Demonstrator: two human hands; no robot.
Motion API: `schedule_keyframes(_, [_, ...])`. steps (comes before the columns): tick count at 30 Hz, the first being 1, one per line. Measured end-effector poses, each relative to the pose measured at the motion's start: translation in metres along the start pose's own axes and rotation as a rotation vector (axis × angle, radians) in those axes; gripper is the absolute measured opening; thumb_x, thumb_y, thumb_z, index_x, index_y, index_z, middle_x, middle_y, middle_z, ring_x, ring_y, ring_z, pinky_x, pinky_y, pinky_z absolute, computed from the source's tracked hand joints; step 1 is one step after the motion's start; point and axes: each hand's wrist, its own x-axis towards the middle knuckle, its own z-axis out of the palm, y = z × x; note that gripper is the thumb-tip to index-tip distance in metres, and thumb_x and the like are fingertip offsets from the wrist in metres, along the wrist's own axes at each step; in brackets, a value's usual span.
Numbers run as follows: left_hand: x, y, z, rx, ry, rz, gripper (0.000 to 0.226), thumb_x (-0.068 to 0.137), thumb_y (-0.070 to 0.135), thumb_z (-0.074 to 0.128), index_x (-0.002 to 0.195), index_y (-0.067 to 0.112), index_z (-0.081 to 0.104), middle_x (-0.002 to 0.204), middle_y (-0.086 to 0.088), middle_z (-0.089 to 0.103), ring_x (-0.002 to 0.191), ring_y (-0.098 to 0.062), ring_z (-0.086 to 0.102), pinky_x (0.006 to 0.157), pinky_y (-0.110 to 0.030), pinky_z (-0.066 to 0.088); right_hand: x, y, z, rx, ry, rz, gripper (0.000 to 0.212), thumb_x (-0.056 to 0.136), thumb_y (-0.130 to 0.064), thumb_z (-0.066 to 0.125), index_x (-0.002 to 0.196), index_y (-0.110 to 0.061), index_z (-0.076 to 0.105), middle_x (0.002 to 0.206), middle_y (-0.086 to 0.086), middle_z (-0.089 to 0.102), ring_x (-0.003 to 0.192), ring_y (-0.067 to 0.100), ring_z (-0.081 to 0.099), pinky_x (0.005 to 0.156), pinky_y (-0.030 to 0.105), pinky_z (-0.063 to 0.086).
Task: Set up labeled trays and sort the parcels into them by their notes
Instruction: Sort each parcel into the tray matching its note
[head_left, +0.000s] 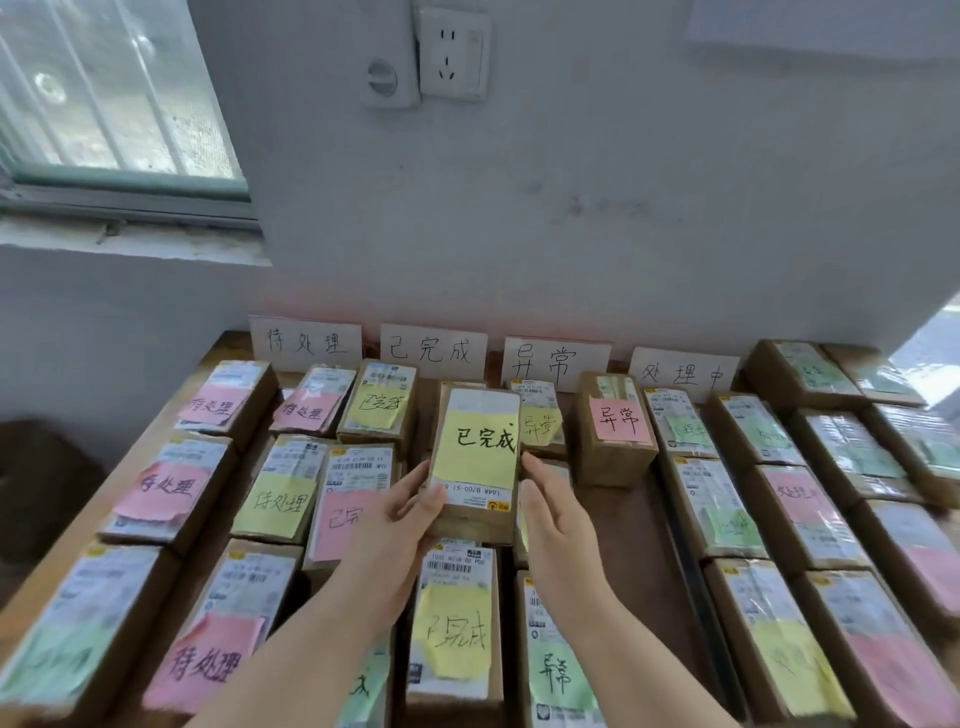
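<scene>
I hold a brown parcel (477, 457) with a yellow note reading 已完成 up above the table's middle. My left hand (402, 514) grips its lower left edge, thumb on the front. My right hand (553, 512) touches its right side with fingers nearly straight. Four white label cards lean on the wall: 待处理 (305, 343), 已完成 (432, 351), 异常 (555, 362) and 处理中 (683, 371). Several parcels with pink, yellow or green notes lie in columns under them, such as a 异常 parcel (615, 426) and a 已完成 parcel (457, 623) below my hands.
The wooden table (641, 519) stands against a grey wall with a socket (452, 54) and a window (104, 88) at the upper left. More parcels (831, 467) crowd the right side up to the table's edge. A dark object (41, 488) sits on the floor at left.
</scene>
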Motion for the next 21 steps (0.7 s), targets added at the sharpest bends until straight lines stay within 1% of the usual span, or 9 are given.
schedule_keyframes(3, [-0.007, -0.011, -0.007, 0.12, -0.036, -0.002, 0.032, 0.095, 0.025, 0.054, 0.126, 0.032, 0.051, 0.105, 0.01, 0.072, 0.095, -0.005, 0.068, 0.074, -0.018, 0.053, -0.017, 0.004, 0.006, -0.012, -0.015, 0.01, 0.03, 0.1, -0.022, 0.043, 0.116, -0.047, 0.046, 0.112, -0.031, 0.055, 0.107, -0.017, 0.05, 0.08, 0.003, 0.041])
schedule_keyframes(4, [-0.01, -0.017, -0.009, 0.165, -0.04, -0.015, 0.036, 0.095, 0.029, 0.054, 0.131, 0.032, 0.05, 0.111, 0.01, 0.071, 0.1, -0.008, 0.067, 0.079, -0.023, 0.054, -0.022, 0.009, 0.007, -0.026, -0.016, 0.014, 0.031, 0.1, -0.023, 0.044, 0.123, -0.043, 0.047, 0.118, -0.029, 0.054, 0.114, -0.011, 0.049, 0.087, 0.005, 0.041])
schedule_keyframes(6, [-0.014, -0.027, -0.013, 0.291, -0.057, -0.034, 0.043, 0.096, 0.035, 0.052, 0.138, 0.037, 0.045, 0.121, 0.014, 0.066, 0.112, -0.011, 0.062, 0.095, -0.037, 0.05, -0.03, 0.019, 0.006, -0.044, -0.017, 0.054, 0.042, 0.099, -0.026, 0.047, 0.14, -0.034, 0.041, 0.134, -0.02, 0.05, 0.127, 0.0, 0.044, 0.104, 0.021, 0.039])
schedule_keyframes(8, [-0.018, -0.037, -0.012, 0.414, -0.072, -0.03, 0.041, 0.098, 0.037, 0.048, 0.138, 0.044, 0.043, 0.126, 0.019, 0.061, 0.12, -0.01, 0.055, 0.104, -0.042, 0.044, -0.036, 0.029, 0.004, -0.054, -0.021, 0.106, 0.05, 0.098, -0.026, 0.049, 0.145, -0.033, 0.034, 0.142, -0.016, 0.045, 0.133, 0.005, 0.039, 0.111, 0.034, 0.036])
schedule_keyframes(11, [-0.022, -0.048, -0.007, 0.535, -0.033, -0.002, 0.043, 0.098, 0.038, 0.045, 0.141, 0.046, 0.038, 0.133, 0.021, 0.055, 0.126, -0.008, 0.049, 0.108, -0.042, 0.04, -0.038, 0.036, -0.002, -0.056, -0.049, 0.152, 0.053, 0.098, -0.023, 0.049, 0.147, -0.033, 0.031, 0.145, -0.017, 0.042, 0.135, 0.005, 0.036, 0.113, 0.033, 0.033])
schedule_keyframes(15, [-0.024, -0.04, -0.002, 0.615, 0.014, 0.024, 0.041, 0.1, 0.039, 0.042, 0.141, 0.042, 0.041, 0.128, 0.02, 0.058, 0.119, -0.006, 0.054, 0.102, -0.037, 0.046, -0.029, 0.032, -0.006, -0.032, -0.11, 0.162, 0.051, 0.1, -0.02, 0.046, 0.147, -0.034, 0.031, 0.144, -0.021, 0.04, 0.135, 0.001, 0.033, 0.108, 0.022, 0.031])
schedule_keyframes(17, [-0.017, -0.025, -0.001, 0.637, 0.058, 0.05, 0.04, 0.102, 0.036, 0.039, 0.142, 0.035, 0.041, 0.12, 0.018, 0.06, 0.102, -0.002, 0.06, 0.086, -0.026, 0.052, -0.021, 0.027, -0.004, -0.022, -0.143, 0.147, 0.047, 0.101, -0.023, 0.043, 0.145, -0.036, 0.033, 0.144, -0.022, 0.04, 0.135, 0.0, 0.033, 0.107, 0.021, 0.029])
schedule_keyframes(19, [-0.005, -0.007, 0.0, 0.654, 0.098, 0.052, 0.044, 0.102, 0.033, 0.038, 0.146, 0.03, 0.034, 0.121, 0.014, 0.055, 0.087, 0.006, 0.053, 0.067, -0.013, 0.045, -0.01, 0.019, 0.0, -0.002, -0.161, 0.143, 0.045, 0.101, -0.028, 0.041, 0.145, -0.036, 0.033, 0.145, -0.021, 0.038, 0.136, 0.001, 0.032, 0.11, 0.023, 0.028])
schedule_keyframes(21, [0.007, 0.006, 0.0, 0.715, 0.117, 0.071, 0.046, 0.102, 0.031, 0.038, 0.147, 0.029, 0.031, 0.128, 0.01, 0.051, 0.084, 0.009, 0.048, 0.066, -0.01, 0.037, 0.003, 0.014, 0.003, 0.023, -0.162, 0.147, 0.045, 0.101, -0.029, 0.04, 0.146, -0.032, 0.032, 0.146, -0.018, 0.037, 0.136, 0.003, 0.031, 0.108, 0.021, 0.026])
